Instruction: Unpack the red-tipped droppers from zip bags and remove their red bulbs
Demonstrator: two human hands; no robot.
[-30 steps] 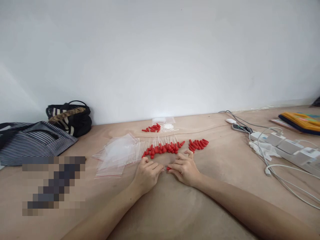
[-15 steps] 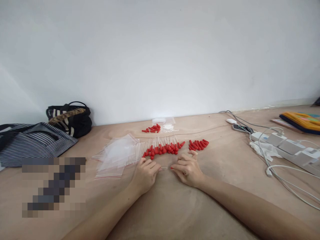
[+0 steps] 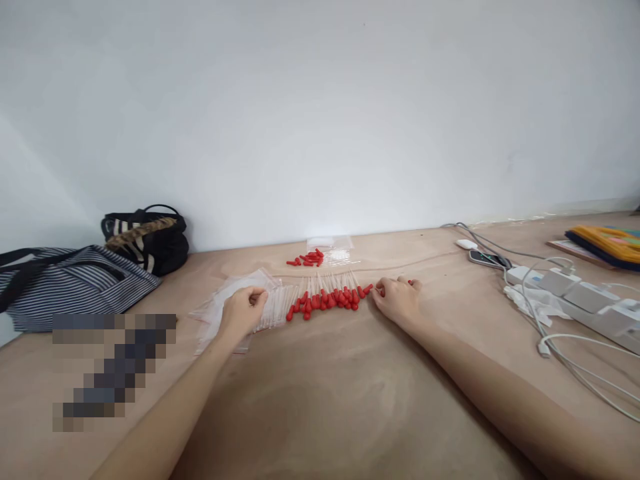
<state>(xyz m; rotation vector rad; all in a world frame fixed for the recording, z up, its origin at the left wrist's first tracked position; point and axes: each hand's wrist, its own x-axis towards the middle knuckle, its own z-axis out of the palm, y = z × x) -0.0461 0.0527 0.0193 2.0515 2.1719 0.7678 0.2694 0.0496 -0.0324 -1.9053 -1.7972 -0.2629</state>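
My left hand [image 3: 244,310] is closed in a pinch over the clear plastic bags, beside the left end of a row of thin pale tubes [image 3: 274,308]. Whatever its fingertips hold is hidden. My right hand [image 3: 399,299] covers the right-hand pile of red rubber bulbs, its fingers curled down, with red showing at the thumb and fingertip. Between the hands lie several droppers, thin tubes with red rubber bulbs [image 3: 330,299] pointing toward me. The clear zip bags [image 3: 213,312] partly lie under my left hand.
Loose red bulbs [image 3: 307,259] and a clear bag [image 3: 340,247] lie near the wall. A striped bag [image 3: 75,287] and black bag [image 3: 167,243] stand left. On the right are a power strip with chargers [image 3: 575,290], cables, crumpled tissue [image 3: 535,307] and a yellow item [image 3: 607,243].
My hands have moved apart from the middle. The left went left onto the bags beside the tubes; the right moved right and forward onto the bulbs. The thin tube between them is gone from there.
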